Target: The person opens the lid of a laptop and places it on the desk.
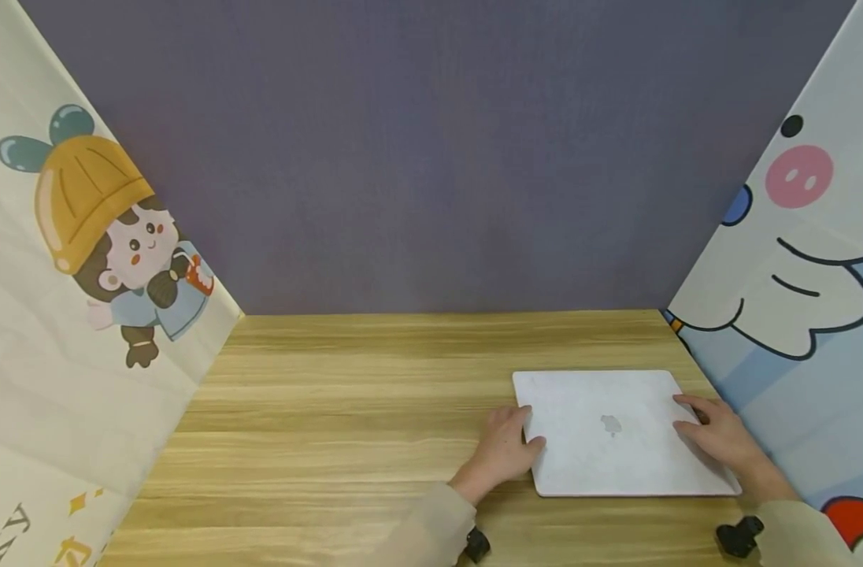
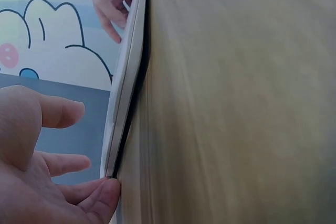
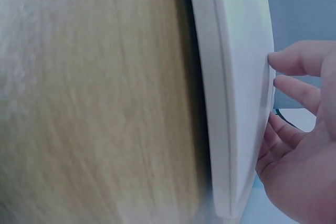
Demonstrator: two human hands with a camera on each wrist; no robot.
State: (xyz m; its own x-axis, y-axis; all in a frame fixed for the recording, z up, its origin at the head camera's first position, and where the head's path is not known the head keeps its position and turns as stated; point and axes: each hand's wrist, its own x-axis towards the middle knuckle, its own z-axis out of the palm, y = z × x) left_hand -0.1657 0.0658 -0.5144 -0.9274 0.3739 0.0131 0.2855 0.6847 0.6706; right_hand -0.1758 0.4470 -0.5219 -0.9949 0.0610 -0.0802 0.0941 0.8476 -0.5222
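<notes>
A closed silver laptop (image 1: 580,457) with an apple logo lies lid-up on the right part of the wooden table. At its left edge is my left hand (image 1: 504,449), thumb and index reaching over the lid. In the left wrist view the thumb (image 2: 64,113) stands apart from the lid, while lower fingertips (image 2: 107,192) touch the laptop's edge. My right hand (image 1: 725,437) is at the right edge, thumb and index spread over the lid's border. The right wrist view shows its fingers (image 3: 299,95) loosely bent against the lid's side; their undersides are partly hidden.
The wooden table (image 1: 318,425) meets a dark grey panel (image 1: 431,157) at the back. A printed cartoon sheet (image 1: 20,315) borders the left side, another cartoon sheet (image 1: 828,394) the right, close beside my right hand. Dark wrist cameras (image 1: 739,537) sit below both hands.
</notes>
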